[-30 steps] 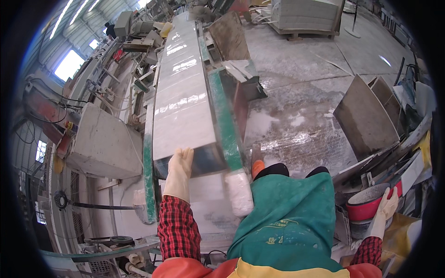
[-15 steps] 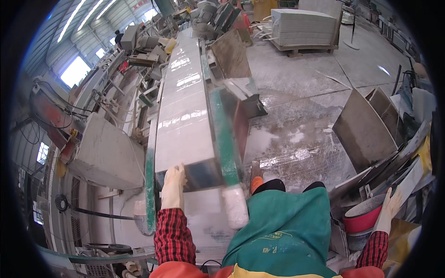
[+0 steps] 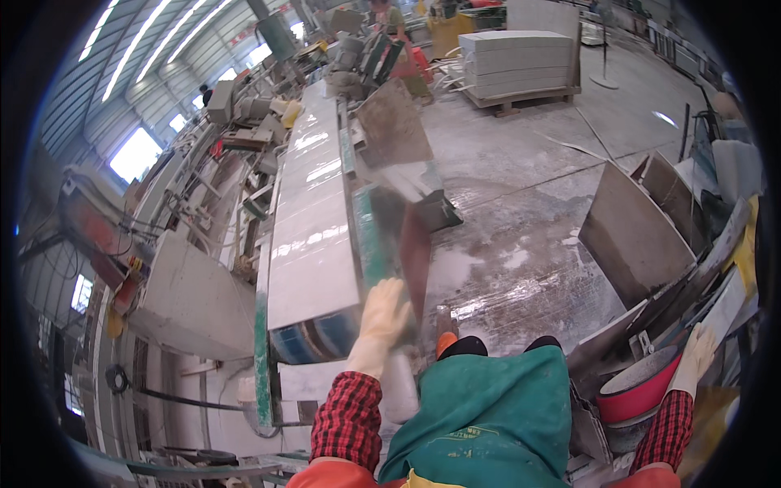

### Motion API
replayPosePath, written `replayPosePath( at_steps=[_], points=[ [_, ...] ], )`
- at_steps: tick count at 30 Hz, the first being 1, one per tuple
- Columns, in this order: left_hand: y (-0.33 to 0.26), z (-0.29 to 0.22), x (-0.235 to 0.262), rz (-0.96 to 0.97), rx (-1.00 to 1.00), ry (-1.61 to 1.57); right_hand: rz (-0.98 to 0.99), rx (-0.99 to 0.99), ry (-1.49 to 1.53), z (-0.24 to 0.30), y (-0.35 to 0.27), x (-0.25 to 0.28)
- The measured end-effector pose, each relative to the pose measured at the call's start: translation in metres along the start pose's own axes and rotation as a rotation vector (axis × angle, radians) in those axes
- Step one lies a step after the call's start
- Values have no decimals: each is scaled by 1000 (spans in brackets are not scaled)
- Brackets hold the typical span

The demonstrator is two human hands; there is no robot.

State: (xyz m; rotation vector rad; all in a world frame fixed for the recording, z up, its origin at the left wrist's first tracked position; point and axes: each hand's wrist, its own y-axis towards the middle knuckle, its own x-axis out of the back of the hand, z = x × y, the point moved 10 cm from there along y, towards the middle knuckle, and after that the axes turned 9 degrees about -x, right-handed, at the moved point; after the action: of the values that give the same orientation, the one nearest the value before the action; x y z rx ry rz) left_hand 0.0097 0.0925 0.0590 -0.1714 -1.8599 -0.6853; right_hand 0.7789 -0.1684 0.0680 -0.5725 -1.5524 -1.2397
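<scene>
Left hand (image 3: 382, 317) shifted right onto conveyor (image 3: 313, 244) edge; right hand (image 3: 698, 354) outstretched

The person's gloved left hand (image 3: 382, 313) rests against the green side rail (image 3: 368, 240) at the near end of a long conveyor carrying a glossy pale stone slab (image 3: 313, 220). The gloved right hand (image 3: 698, 354) sits on the rim of a red basin (image 3: 639, 394) far to the right. A green apron (image 3: 496, 415) fills the lower middle, above a wet concrete floor (image 3: 521, 211).
</scene>
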Motion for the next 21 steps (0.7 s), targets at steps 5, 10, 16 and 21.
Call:
replayPosePath(
  at_steps=[5, 10, 16, 21],
  points=[
    [3, -5, -3, -28, 7, 24, 147, -111, -35, -15, 22, -6],
    [3, -5, -2, -29, 22, 18, 86, -121, 16, -15, 12, -8],
    [2, -4, -1, -90, -27, 27, 20, 29, 71, -18, 17, -20],
    [4, -6, 2, -103, -7, 18, -44, 46, 76, -23, 12, -23]
  ],
)
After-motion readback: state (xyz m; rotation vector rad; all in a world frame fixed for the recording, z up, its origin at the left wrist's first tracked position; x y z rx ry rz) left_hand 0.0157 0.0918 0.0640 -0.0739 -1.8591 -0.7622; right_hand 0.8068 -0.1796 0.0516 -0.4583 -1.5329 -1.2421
